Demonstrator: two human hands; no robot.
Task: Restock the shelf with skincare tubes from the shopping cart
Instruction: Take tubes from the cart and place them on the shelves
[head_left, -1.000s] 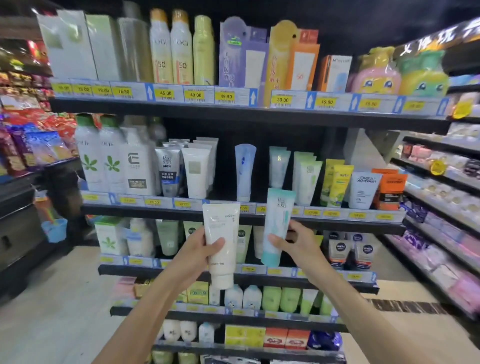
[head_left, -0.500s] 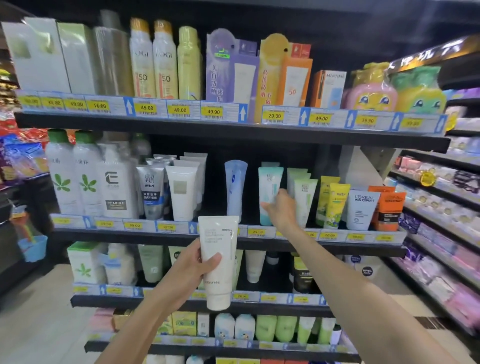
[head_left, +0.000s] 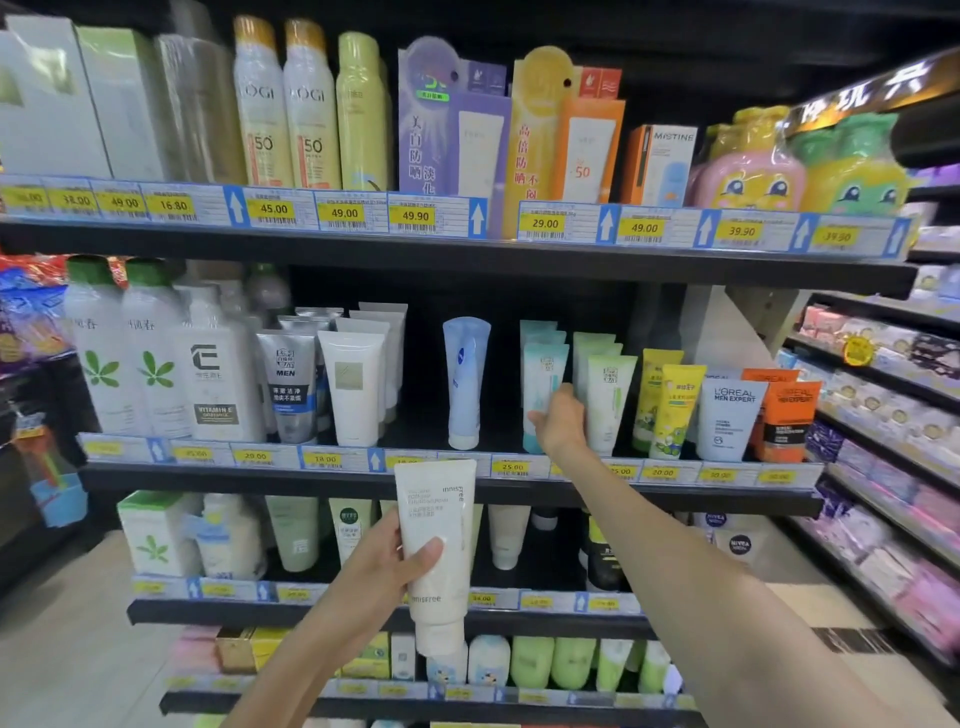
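- Tubes are what both hands hold, in front of a shop shelf (head_left: 447, 480).
- On the left, the left hand (head_left: 387, 564) is raised, its fingers and thumb wrapped round a white tube (head_left: 439, 551), cap down, in the air in front of the lower shelves.
- Further right, the right hand (head_left: 558, 423) reaches up with a straight arm and grips a pale blue tube (head_left: 543, 379) standing on the shelf, beside green tubes (head_left: 608, 395).
- Yellow price tags (head_left: 511, 466) line the dark shelf edge.
- Far right, another aisle of shelves (head_left: 883, 415) runs off.

Nivea tube (head_left: 464, 382) left of teal tubes (head_left: 540, 374)
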